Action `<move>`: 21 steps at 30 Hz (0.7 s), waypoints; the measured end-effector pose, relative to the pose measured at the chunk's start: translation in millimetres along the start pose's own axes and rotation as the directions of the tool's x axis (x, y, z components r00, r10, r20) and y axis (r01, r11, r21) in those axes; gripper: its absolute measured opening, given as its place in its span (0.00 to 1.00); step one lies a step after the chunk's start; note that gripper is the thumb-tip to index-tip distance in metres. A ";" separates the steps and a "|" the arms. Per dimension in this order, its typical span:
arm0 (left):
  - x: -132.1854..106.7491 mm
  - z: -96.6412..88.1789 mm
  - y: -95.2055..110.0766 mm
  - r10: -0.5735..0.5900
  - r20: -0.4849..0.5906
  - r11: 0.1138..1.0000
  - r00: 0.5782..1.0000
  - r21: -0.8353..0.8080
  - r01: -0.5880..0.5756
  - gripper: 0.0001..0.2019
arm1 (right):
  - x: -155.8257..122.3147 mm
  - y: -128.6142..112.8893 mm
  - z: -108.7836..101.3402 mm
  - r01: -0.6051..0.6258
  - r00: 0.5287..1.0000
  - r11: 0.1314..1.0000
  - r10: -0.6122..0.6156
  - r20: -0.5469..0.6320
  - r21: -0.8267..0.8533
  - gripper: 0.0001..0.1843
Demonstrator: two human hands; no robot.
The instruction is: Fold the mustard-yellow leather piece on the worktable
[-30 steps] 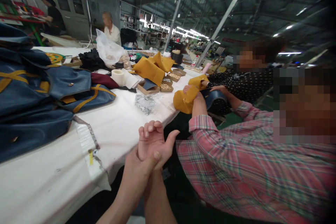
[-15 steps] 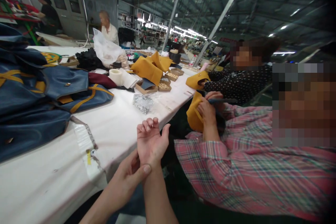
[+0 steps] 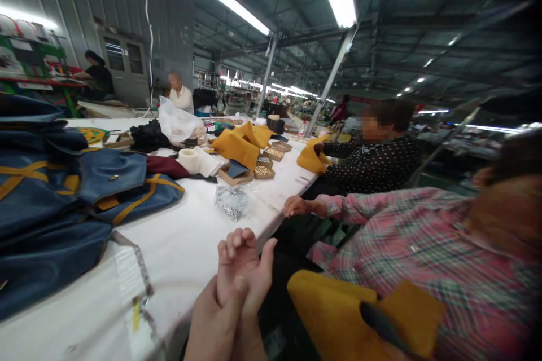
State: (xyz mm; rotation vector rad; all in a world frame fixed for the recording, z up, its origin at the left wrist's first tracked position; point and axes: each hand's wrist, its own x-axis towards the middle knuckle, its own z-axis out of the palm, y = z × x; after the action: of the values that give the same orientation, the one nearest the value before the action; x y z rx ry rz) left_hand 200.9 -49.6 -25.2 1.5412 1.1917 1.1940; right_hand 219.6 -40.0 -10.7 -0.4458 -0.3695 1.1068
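Observation:
My left hand (image 3: pixel 217 313) is wrapped around the base of my right hand at the wrist, its thumb lying across the palm side. My right hand (image 3: pixel 249 271) faces palm up, empty, with fingers loosely curled and thumb apart. Both are just off the edge of the white-covered table (image 3: pixel 182 259). Beyond my fingertips lies a clear plastic bag of small silvery pieces (image 3: pixel 232 202). To the right, close by, is a yellow bag piece (image 3: pixel 330 310) with a dark strip, in front of the co-worker in plaid.
Blue bags with yellow straps (image 3: pixel 114 130) cover the table's left. Farther back are a white roll (image 3: pixel 188 161), yellow pieces (image 3: pixel 237 146) and cardboard trays of gold studs (image 3: pixel 264 170). A co-worker's hand (image 3: pixel 296 207) reaches to the table edge; another co-worker in dotted clothing (image 3: pixel 372 152) sits beyond.
My left hand has slid up from the right wrist toward the palm. The plaid-sleeved co-worker has extended one hand to the table edge, and the yellow piece has come nearer me. The view has tilted up.

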 end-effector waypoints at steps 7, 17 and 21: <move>-0.3 16.0 -5.1 -0.035 0.041 0.999 0.999 -0.036 0.036 0.36 | -4.0 1.3 -22.3 -0.039 0.995 0.991 0.050 -0.085 0.130 0.34; -80.5 -82.7 -29.9 -0.028 0.513 0.724 0.858 -0.582 0.371 0.35 | -6.2 0.1 -15.3 -0.080 0.996 0.922 0.086 0.001 0.380 0.30; -73.6 -58.7 -27.6 -0.144 0.346 0.817 0.927 -0.486 0.309 0.32 | -8.2 5.2 -16.8 -0.039 0.997 0.943 0.061 -0.055 0.331 0.36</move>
State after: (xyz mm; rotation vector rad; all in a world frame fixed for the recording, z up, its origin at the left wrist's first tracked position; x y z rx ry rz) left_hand 131.1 -112.4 -53.8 1.0650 0.7322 0.9805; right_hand 220.6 -48.3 -28.3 -0.1936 -0.1109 1.1754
